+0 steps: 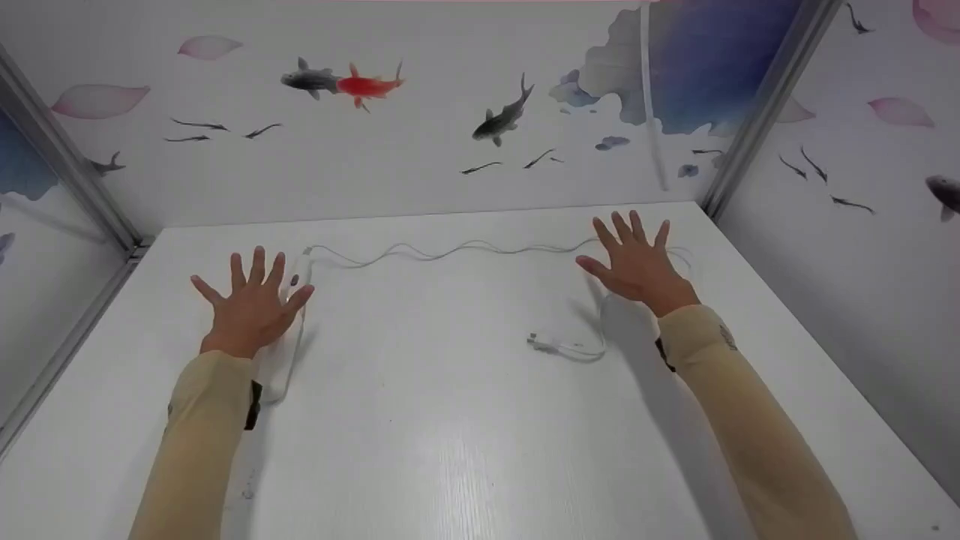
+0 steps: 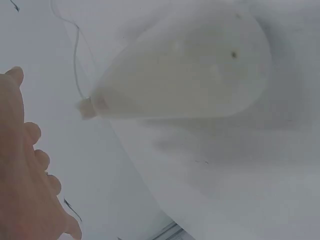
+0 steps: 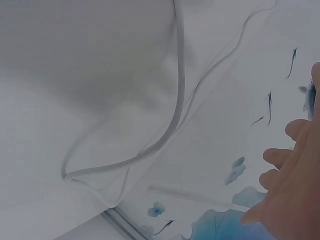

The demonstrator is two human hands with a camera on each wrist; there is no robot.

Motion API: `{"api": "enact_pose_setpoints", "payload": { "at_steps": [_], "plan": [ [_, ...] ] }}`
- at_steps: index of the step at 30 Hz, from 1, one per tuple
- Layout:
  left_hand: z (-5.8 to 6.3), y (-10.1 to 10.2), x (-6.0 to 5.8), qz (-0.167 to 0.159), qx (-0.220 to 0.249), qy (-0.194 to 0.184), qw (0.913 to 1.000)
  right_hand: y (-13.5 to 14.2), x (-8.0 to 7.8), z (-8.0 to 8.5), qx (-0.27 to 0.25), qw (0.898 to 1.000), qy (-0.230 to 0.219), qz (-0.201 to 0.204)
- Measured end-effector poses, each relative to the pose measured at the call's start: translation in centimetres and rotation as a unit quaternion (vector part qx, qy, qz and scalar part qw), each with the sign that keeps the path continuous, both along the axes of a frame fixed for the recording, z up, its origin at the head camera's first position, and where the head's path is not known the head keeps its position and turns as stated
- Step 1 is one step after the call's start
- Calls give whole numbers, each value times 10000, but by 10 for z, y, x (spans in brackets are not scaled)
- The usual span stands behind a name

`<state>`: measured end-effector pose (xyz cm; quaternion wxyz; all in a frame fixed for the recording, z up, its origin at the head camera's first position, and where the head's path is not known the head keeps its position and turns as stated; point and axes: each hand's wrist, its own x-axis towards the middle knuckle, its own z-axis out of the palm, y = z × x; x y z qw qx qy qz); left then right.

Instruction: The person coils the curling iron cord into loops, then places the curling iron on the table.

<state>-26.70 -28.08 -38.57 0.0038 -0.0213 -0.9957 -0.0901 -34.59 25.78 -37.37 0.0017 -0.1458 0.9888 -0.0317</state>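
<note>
My left hand (image 1: pixel 251 311) is spread over a long white device (image 1: pixel 280 373) on the table's left side, hiding part of it. In the left wrist view the same device (image 2: pixel 190 70) looks smooth and rounded at one end, with a small plug (image 2: pixel 87 107) at the other. From that plug a thin white cable (image 1: pixel 427 257) runs in waves along the back of the table. My right hand (image 1: pixel 639 266), fingers spread, hovers over the cable's right part and covers some of it. The cable's loose end carries a USB plug (image 1: pixel 541 343). Neither hand holds anything.
A white table (image 1: pixel 450 442) lies below both hands. Behind it stands a white panel (image 1: pixel 420 165) painted with fish and petals. Side panels with metal posts (image 1: pixel 772 105) border the left and right.
</note>
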Motion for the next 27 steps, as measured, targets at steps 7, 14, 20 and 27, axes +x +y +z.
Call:
{"api": "enact_pose_setpoints", "payload": {
  "at_steps": [7,14,20,27],
  "plan": [
    [-5,-14,14,31,38,-141,9999,3,11,-2,-29,9994,223,251],
    [-13,-16,23,21,35,124,9999,-2,23,-10,-85,9984,170,525],
    [-18,-10,36,116,373,254,9989,-9,37,-24,-135,9960,-63,879],
    [-26,-5,42,313,824,-5,9961,-16,53,-32,-29,9922,26,1249]
  ]
}}
